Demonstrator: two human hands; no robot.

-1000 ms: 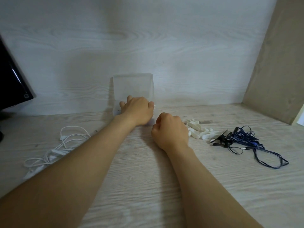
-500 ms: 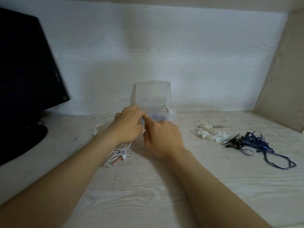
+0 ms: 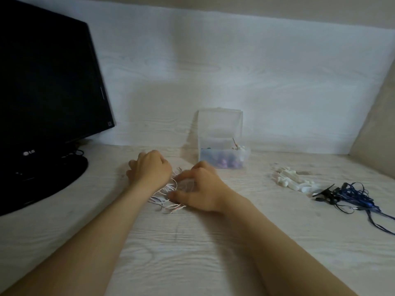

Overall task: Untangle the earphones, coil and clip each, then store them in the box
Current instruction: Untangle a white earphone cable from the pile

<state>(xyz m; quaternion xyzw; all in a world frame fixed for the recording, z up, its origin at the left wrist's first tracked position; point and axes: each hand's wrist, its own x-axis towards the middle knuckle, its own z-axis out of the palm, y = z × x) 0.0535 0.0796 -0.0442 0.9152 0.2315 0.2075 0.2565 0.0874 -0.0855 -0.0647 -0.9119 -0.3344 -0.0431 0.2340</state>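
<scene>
A pale wood-grain desk (image 3: pixel 192 253) runs back to a white wall, with a dark monitor (image 3: pixel 47 92) filling the upper left of the frame. At centre we have both arms out over the white earphones (image 3: pixel 165 198), a loose tangle lying on the desk between and partly under our hands. Our left grip (image 3: pixel 149 174) is clenched over the tangle's upper left end, and strands come out from beneath it, so we judge that it holds the cord. Our right grip (image 3: pixel 198 193) lies on the tangle's right side with its thumb along the strands, but the blur keeps us from telling whether it pinches them. The free strands trail toward the lower middle of the frame, so we judge that pulling apart left and right should open the knot. The box (image 3: pixel 220 161) stands just up and right of the right grip with its lid raised and coloured things already inside, which makes that hand the nearer one for storing. The clips (image 3: pixel 292 182) and blue earphones (image 3: pixel 350 195) lie well apart at the right.
</scene>
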